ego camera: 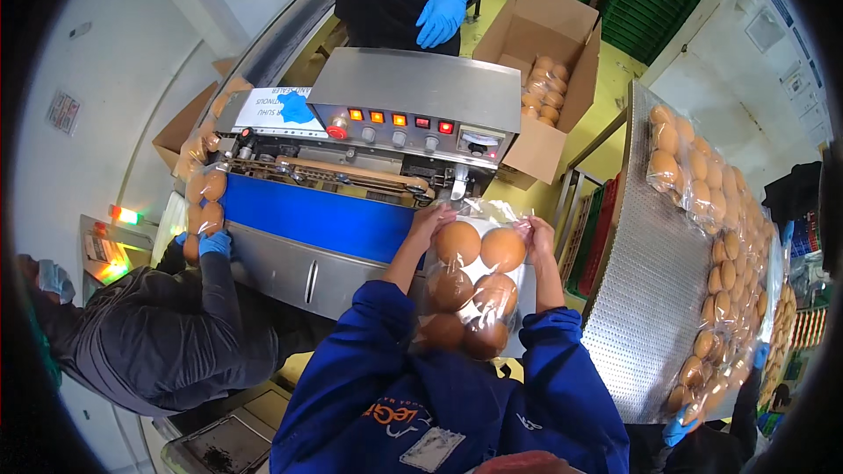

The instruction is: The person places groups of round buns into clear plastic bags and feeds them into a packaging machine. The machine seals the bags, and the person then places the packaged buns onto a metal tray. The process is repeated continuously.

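Note:
A clear plastic bag of several round brown buns lies in front of me at the right end of a continuous band sealer. My left hand pinches the left corner of the bag's open end, close to the sealer's metal intake. With my right hand I grip the right corner of the same end. Between my hands the clear film is stretched and wrinkled. The blue conveyor belt of the sealer runs off to the left, with lit buttons on the housing above it.
A gloved co-worker at left handles bagged buns. Another person's blue-gloved hand hangs behind the sealer. An open carton holds bagged buns. At right, a dimpled metal table bears many bagged buns; another blue-gloved hand touches some.

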`<state>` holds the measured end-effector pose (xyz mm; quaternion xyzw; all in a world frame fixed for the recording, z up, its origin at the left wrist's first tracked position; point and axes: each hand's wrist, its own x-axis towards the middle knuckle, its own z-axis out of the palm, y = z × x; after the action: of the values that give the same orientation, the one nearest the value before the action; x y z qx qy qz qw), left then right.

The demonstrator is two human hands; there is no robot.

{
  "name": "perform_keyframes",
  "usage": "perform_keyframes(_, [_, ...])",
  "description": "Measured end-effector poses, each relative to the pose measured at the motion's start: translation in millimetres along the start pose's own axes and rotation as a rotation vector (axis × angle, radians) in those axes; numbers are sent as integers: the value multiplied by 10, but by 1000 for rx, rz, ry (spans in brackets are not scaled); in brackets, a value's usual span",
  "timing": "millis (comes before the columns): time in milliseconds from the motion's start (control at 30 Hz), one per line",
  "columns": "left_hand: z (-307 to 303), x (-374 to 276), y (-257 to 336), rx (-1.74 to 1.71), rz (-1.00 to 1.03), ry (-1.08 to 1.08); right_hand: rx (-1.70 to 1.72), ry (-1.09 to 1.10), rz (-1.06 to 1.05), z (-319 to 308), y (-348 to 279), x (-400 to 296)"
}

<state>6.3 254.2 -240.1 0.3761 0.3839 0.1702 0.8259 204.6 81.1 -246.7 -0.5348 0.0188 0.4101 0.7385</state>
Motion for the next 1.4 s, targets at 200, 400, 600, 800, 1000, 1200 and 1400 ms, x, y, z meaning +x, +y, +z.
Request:
perform_keyframes(200, [239,74,-296,-8,119,230,-48,271,-187,-185,80,41])
perform_keyframes(400, [157,34,-286,261,96,332,-54,177,-83,-191,-130,-181])
perform_keyframes(600, [-91,29,158,219,-59,157,-104,160,-90,-140,-32,-195])
perform_keyframes(800, [-421,59,357,216,0,228,-121,127,-112,203,144,-12])
perform_keyframes(1000, [-726,-16,526,212,-2,236,-111,63,-101,623,200,-6])
perform_keyframes(1200, [-1156,-27,653,189,24,269,-48,74,-68,1079,368,-6])
perform_keyframes(1400, [-1449,-211,785,260,144,375,-26,108,-143,1368,685,-56])
